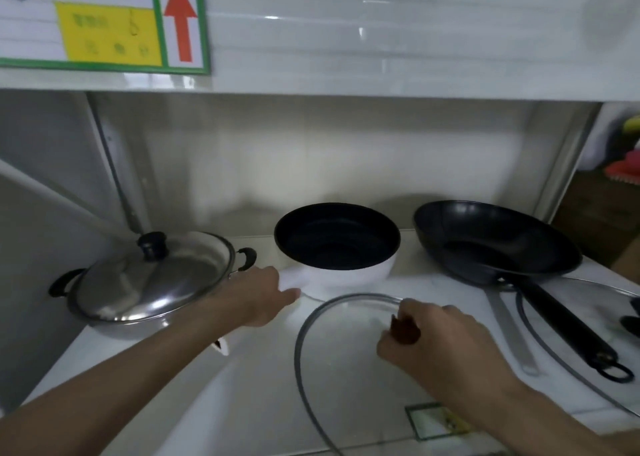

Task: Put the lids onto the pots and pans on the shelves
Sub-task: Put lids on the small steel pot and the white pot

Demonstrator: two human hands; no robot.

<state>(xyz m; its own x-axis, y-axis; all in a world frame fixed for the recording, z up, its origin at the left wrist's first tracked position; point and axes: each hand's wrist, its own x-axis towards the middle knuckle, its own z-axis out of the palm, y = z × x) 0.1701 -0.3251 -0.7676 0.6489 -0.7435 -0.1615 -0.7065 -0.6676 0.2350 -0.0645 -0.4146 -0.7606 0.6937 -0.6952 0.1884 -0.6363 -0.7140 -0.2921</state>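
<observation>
So on the white shelf (346, 369) there are three pans in a row. At 9 o'clock sits a steel pot (138, 320) with its steel lid (152, 279) already on, black knob on top. Dead centre is a white pan (337, 244) with a dark inside, no lid on it. At 3 o'clock is a black wok (491, 241), also open, long handle pointing toward 5 o'clock.

The right hand (436, 338) is clenched around the brown knob of a glass lid (332, 362), which is just in front of the white pan, at about 6 o'clock from it. The left hand (256, 293) is wrapped on the white pan's white handle. A second glass lid (568, 348) lies under the wok's handle over at 4 o'clock.

Writing-wise: there's a sign (100, 19) at 11 o'clock with a green border, a yellow block and a red up arrow, but the text is too blurry to read. A small green label (436, 421) at 5 o'clock is unreadable too.
</observation>
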